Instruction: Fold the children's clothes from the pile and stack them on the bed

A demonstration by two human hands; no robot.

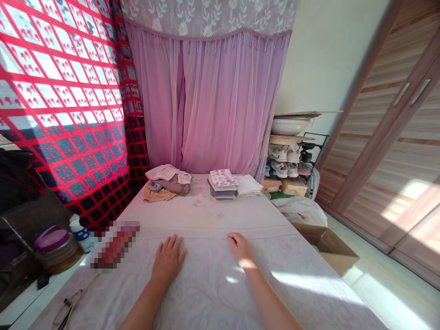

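My left hand (167, 259) lies flat on the pale pink bed sheet (213, 284), fingers stretched out and holding nothing. My right hand (240, 248) rests on the same sheet a little to the right, knuckles up and fingers curled down against the fabric; whether it grips the sheet I cannot make out. Far across the bed sit a loose heap of clothes (167, 181) at the left and a stack of folded cloths (223, 183) beside folded white fabric (248, 184).
A purple-lidded jar (55, 247) and a small bottle (79, 231) stand at the bed's left. Glasses (67, 308) lie near the front left edge. An open cardboard box (330, 247) sits on the floor at right, a shoe rack (292, 160) behind, wardrobe doors (395, 151) beyond.
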